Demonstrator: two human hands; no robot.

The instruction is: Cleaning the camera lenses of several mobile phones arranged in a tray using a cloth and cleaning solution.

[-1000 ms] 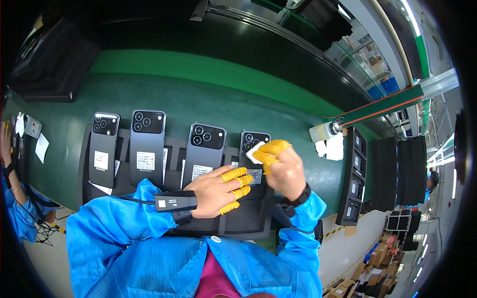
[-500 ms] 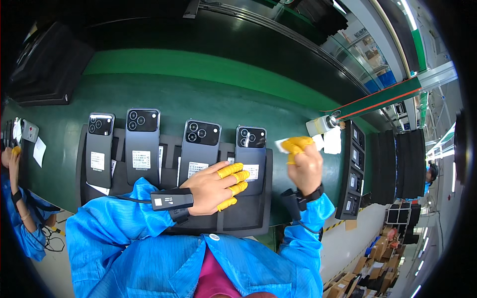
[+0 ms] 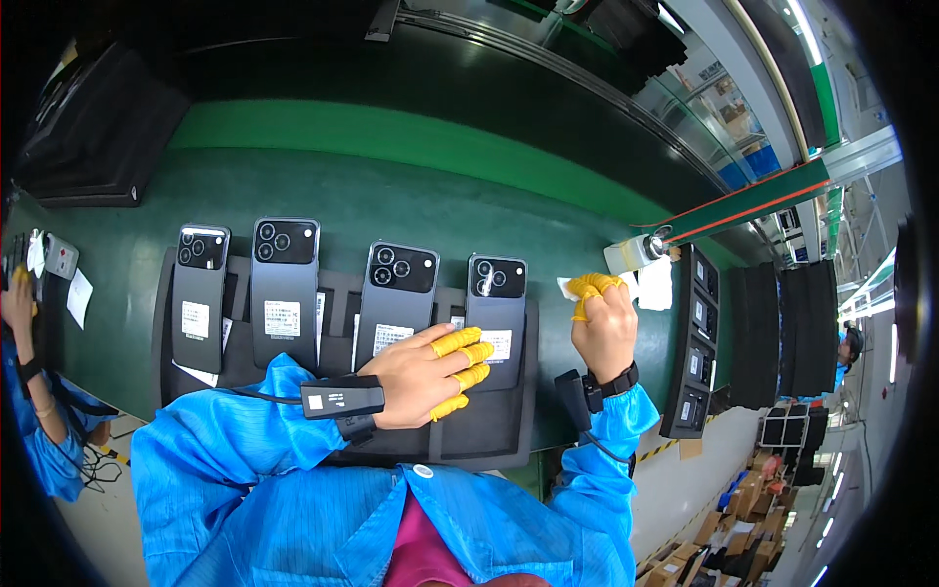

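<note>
Four dark grey phones lie back-up in a row over a black foam tray (image 3: 479, 430): a far-left phone (image 3: 201, 279), a second phone (image 3: 285, 279), a third phone (image 3: 401, 303) and a right-hand phone (image 3: 497, 313). Each has a camera block at its top and a white label. My left hand (image 3: 421, 377) lies flat with spread fingers in yellow finger cots; its fingertips rest on the right-hand phone's label, and it partly covers the third phone. To the right of that phone, my right hand (image 3: 603, 328), also in yellow cots, is closed on a white wipe (image 3: 566, 288) above the table.
A white bottle (image 3: 631, 254) and white wipes (image 3: 655, 284) stand and lie at the right. Beyond them are a black tray of boxed items (image 3: 696, 342) and stacked black trays (image 3: 755, 333). A black case (image 3: 88, 147) sits back left. A co-worker's arm (image 3: 29, 362) shows at far left.
My right hand has drawn slightly right with the wipe, its fingers more curled. My left hand stays on the right-hand phone. The whole view has shifted slightly.
</note>
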